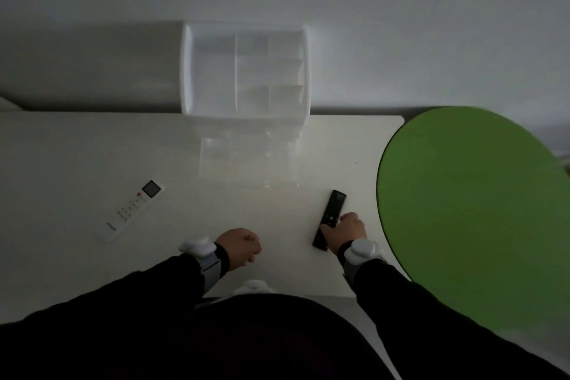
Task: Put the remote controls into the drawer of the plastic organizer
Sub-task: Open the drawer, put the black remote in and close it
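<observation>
A slim black remote (330, 213) lies on the white table at the right, pointing away from me. My right hand (347, 230) is closed around its near half. A white remote (132, 210) with a small screen lies at an angle on the left, untouched. My left hand (242, 247) rests as a loose fist on the table between them, holding nothing. The plastic organizer (185, 71) stands at the far edge, its top compartments showing. Its clear drawer (246, 160) is pulled out toward me.
A round green tabletop (475, 210) overlaps the white table's right side, close to my right hand. A grey wall rises behind the organizer. The white table (61, 157) ends just in front of my body.
</observation>
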Tool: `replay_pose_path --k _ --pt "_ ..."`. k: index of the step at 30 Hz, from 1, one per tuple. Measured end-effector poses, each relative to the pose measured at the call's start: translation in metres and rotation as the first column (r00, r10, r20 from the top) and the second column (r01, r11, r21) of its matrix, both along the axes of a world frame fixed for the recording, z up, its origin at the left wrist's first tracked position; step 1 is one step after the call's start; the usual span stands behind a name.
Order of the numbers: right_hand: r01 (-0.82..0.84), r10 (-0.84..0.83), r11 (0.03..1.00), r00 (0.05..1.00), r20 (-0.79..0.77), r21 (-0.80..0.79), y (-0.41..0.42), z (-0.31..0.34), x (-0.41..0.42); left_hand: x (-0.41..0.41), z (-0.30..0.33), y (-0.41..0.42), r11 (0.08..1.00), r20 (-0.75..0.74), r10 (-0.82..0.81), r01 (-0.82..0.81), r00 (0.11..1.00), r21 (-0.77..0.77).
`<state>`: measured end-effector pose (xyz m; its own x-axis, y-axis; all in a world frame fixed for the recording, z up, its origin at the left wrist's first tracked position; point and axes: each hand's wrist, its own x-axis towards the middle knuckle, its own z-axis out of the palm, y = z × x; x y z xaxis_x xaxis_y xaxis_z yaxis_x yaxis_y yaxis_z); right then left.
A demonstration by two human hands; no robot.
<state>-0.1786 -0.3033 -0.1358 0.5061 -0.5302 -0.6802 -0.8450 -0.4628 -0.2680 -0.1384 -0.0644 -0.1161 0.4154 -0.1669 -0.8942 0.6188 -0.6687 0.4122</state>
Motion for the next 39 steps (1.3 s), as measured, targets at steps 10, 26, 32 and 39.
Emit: replay_pose_path --k 10,26,32,39 --pt "-0.088 0.084 0.993 0.995 0.052 0.074 0.007 -0.013 -0.006 -0.009 -0.019 -0.026 0.999 0.002 -0.036 0.036 0.999 -0.020" --pt "-0.051 0.044 0.601 0.999 0.031 0.797 0.057 0.022 -0.005 0.012 0.005 0.021 0.934 0.050 0.339 -0.329 0.939 -0.140" --pt "-0.220 0.138 0.613 0.975 0.171 0.759 0.061 0.050 0.016 0.019 0.020 0.050 0.924 0.161 0.364 -0.334 0.917 -0.189" --pt "-0.128 -0.190 0.666 0.924 0.333 0.735 0.064 0.075 0.046 0.036 0.040 0.081 0.833 0.252 0.536 -0.457 0.806 -0.312"
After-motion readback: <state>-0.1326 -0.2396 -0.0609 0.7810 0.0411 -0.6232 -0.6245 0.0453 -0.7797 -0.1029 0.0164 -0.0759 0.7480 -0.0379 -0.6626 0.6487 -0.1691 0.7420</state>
